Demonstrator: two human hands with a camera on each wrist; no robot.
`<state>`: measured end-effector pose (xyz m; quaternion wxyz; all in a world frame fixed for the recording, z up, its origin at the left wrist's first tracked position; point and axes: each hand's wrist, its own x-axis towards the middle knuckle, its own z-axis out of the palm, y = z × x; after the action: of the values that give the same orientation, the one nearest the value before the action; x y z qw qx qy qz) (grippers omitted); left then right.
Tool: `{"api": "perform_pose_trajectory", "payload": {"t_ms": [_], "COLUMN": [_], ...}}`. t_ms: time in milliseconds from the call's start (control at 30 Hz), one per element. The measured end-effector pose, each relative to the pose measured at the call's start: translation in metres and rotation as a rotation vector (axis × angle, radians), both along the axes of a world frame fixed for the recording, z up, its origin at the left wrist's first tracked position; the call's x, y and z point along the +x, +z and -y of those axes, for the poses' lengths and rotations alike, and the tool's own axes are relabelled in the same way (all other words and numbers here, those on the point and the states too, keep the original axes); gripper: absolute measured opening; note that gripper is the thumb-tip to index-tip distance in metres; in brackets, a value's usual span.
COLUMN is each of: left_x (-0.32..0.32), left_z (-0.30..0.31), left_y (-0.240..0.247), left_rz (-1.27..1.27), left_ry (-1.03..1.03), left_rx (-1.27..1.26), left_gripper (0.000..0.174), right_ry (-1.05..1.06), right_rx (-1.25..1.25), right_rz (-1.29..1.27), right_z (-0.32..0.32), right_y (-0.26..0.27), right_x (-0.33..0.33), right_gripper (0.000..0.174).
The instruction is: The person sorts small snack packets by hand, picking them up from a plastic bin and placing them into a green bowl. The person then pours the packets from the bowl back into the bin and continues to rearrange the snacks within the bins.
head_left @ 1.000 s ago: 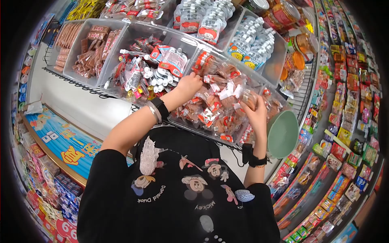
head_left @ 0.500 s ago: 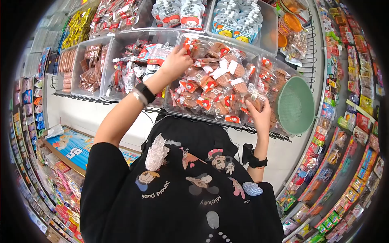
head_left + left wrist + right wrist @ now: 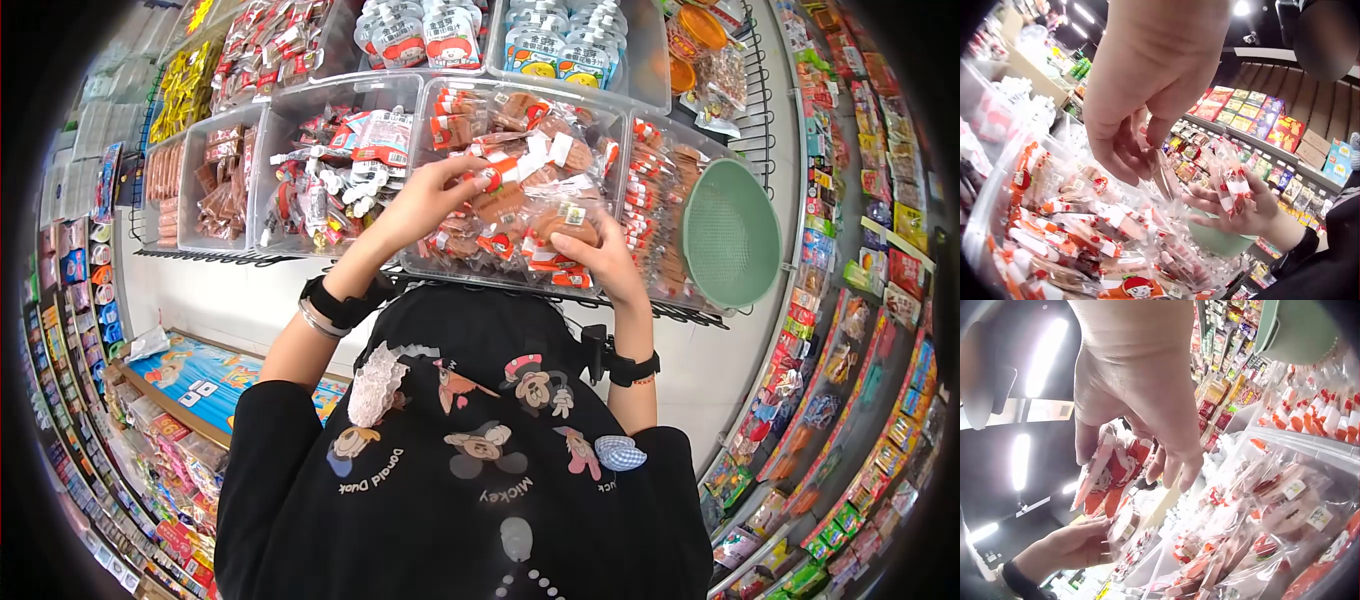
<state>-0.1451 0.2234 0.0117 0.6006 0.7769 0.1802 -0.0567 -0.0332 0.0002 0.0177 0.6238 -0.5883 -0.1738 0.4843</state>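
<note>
Both hands are over a clear plastic bin (image 3: 988,197) heaped with snack packets, brown pieces in clear wrap with red-orange printed ends. In the head view my left hand (image 3: 435,200) pinches one snack packet (image 3: 502,204) by its printed end, above the heap. The left wrist view shows its thumb and fingers closed on the wrapper. Close by on the right, my right hand (image 3: 610,265) holds another snack packet (image 3: 568,222), its pale label facing up. From the right wrist, red-and-white wrapping (image 3: 1119,465) shows between thumb and fingers. Fingers partly hide both packets.
A green basket (image 3: 735,235) sits on the right-hand bin of similar packets. To the left, a bin holds spouted pouches (image 3: 383,140). More pouches (image 3: 560,45) stand in bins behind. A black wire rack edge (image 3: 660,310) runs along the front, and stocked shelves (image 3: 850,400) line the right.
My left hand has come away from the bin's left side with a packet. The right hand has moved left, bringing its packet beside the other one. The head view has shifted.
</note>
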Motion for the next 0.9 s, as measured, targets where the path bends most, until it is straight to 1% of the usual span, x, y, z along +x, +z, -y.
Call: {"api": "perform_pose_trajectory", "payload": {"t_ms": [33, 100, 167, 233, 267, 300, 367, 400, 433, 500, 533, 567, 633, 667, 700, 733, 767, 800, 833, 867, 900], "left_x": [0.0, 0.0, -0.001, -0.002, -0.004, -0.005, -0.009, -0.009, -0.01, -0.011, -0.012, -0.012, -0.011, -0.011, -0.008, -0.005, -0.003, 0.0, 0.002, 0.004, 0.005], "left_z": [0.004, 0.011, 0.013, 0.019, 0.017, 0.02, 0.029, 0.027, 0.025, 0.021, 0.027, 0.026, 0.023, 0.024, 0.025, 0.026, 0.029, 0.032, 0.037, 0.041, 0.044], "left_y": [0.0, 0.006, 0.006, 0.015, 0.008, 0.01, 0.015, 0.009, 0.005, 0.002, 0.006, 0.006, 0.005, 0.002, 0.003, 0.003, 0.004, 0.01, 0.011, 0.013, 0.013], "left_rz": [0.003, -0.032, -0.004, -0.01, -0.03, -0.027, 0.069, 0.09, 0.091, -0.165, -0.098, -0.097, -0.05, 0.032, 0.035, 0.039, 0.043, 0.046, 0.047, 0.057, 0.068], "left_ry": [0.001, 0.041, 0.085, 0.395, 0.416, 0.417, 0.327, 0.233, 0.232, 0.04, 0.107, 0.107, 0.192, 0.248, 0.248, 0.26, 0.272, 0.206, 0.205, 0.229, 0.253], "left_rx": [0.0, -0.085, -0.116, -0.357, -0.412, -0.411, -0.484, -0.341, -0.343, -0.356, -0.367, -0.367, -0.361, -0.412, -0.41, -0.39, -0.371, -0.381, -0.382, -0.399, -0.415], "left_gripper": [0.029, 0.023, 0.026, 0.038, 0.051, 0.051, 0.055, 0.053, 0.053, 0.041, 0.029, 0.029, 0.027, 0.03, 0.03, 0.034, 0.038, 0.044, 0.044, 0.045, 0.047], "right_ry": [0.001, -0.1, -0.105, -0.216, -0.264, -0.262, -0.324, -0.342, -0.342, -0.333, -0.332, -0.353, -0.376, -0.44, -0.503, -0.447, -0.446, -0.467, -0.488, -0.377, -0.377], "right_rx": [0.0, 0.056, 0.048, 0.073, 0.085, 0.087, 0.051, 0.025, 0.023, 0.041, 0.042, 0.043, 0.046, 0.066, 0.086, 0.043, 0.043, 0.03, 0.016, 0.092, 0.093], "right_rz": [0.003, -0.04, -0.043, -0.017, 0.03, 0.032, -0.018, -0.015, -0.014, 0.003, 0.003, 0.028, 0.057, -0.005, -0.067, -0.172, -0.172, -0.214, -0.255, -0.211, -0.209], "right_z": [-0.003, -0.01, -0.015, -0.019, -0.02, -0.021, -0.021, -0.021, -0.021, -0.023, -0.024, -0.026, -0.029, -0.031, -0.032, -0.029, -0.033, -0.039, -0.043, -0.043, -0.044], "right_y": [-0.001, -0.002, 0.001, 0.0, -0.009, -0.009, -0.009, -0.009, -0.008, -0.005, -0.002, 0.001, 0.006, 0.009, 0.011, 0.011, 0.012, 0.015, 0.017, -0.004, -0.002], "right_x": [-0.003, -0.008, -0.008, -0.009, -0.008, -0.007, -0.005, -0.004, -0.003, -0.002, -0.002, -0.003, -0.004, -0.005, -0.005, -0.004, -0.007, -0.012, -0.014, -0.01, -0.011], "right_gripper": [0.049, 0.05, 0.048, 0.045, 0.041, 0.041, 0.036, 0.033, 0.033, 0.038, 0.038, 0.037, 0.036, 0.035, 0.034, 0.032, 0.032, 0.033, 0.033, 0.039, 0.039]}}
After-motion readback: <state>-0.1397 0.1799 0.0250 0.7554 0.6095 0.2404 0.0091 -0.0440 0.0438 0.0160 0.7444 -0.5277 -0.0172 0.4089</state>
